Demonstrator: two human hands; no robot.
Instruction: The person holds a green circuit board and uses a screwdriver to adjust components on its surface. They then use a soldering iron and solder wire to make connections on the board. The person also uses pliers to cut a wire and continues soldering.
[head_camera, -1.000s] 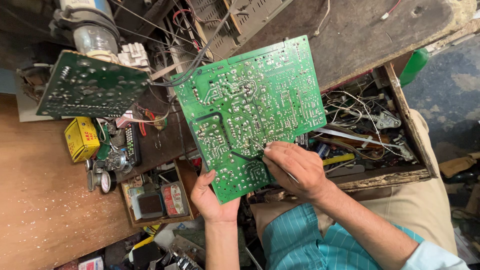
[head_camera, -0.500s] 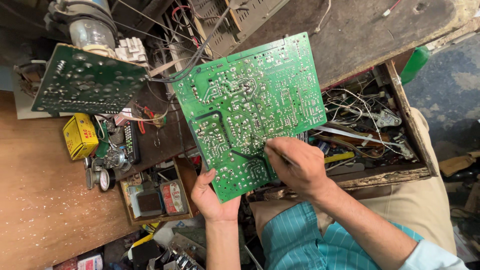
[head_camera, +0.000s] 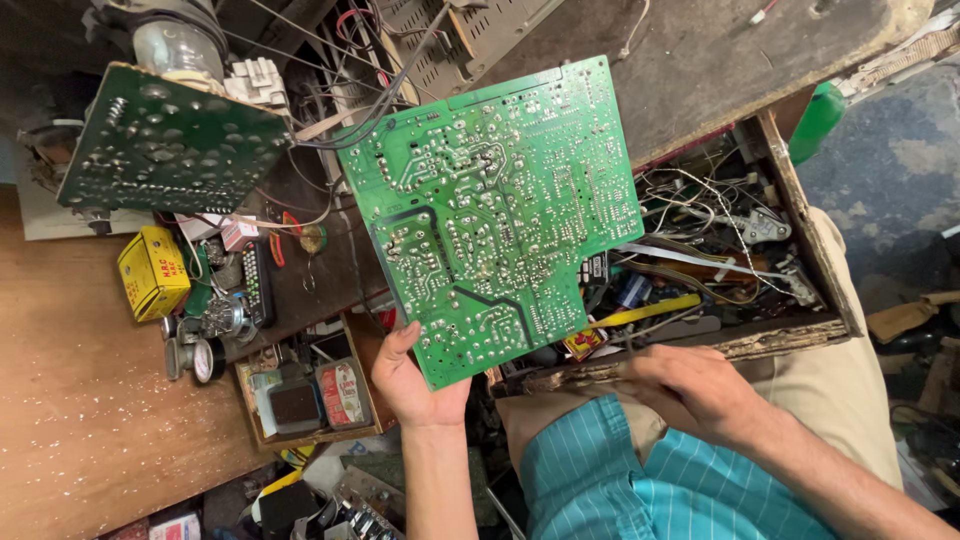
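My left hand (head_camera: 410, 385) grips the lower corner of a large green circuit board (head_camera: 490, 210), holding it up with its solder side facing me. Wires run from the board's top edge towards the back of the bench. My right hand (head_camera: 695, 390) is off the board, lower right of it, over the front edge of an open wooden drawer (head_camera: 810, 270). Its fingers are curled, and I cannot make out whether anything thin is in them. A yellow-handled tool (head_camera: 645, 312) lies in the drawer just above that hand.
A second, darker green board (head_camera: 170, 140) stands propped at the upper left. A yellow box (head_camera: 152, 272), small gauges and a wooden tray (head_camera: 300, 400) of parts sit on the wooden bench (head_camera: 80, 430). The drawer holds tangled wires; a green bottle (head_camera: 818, 120) stands beyond it.
My right hand has left the board's lower edge and dropped down and right to the drawer's front. The left hand still holds the board, which sits slightly higher.
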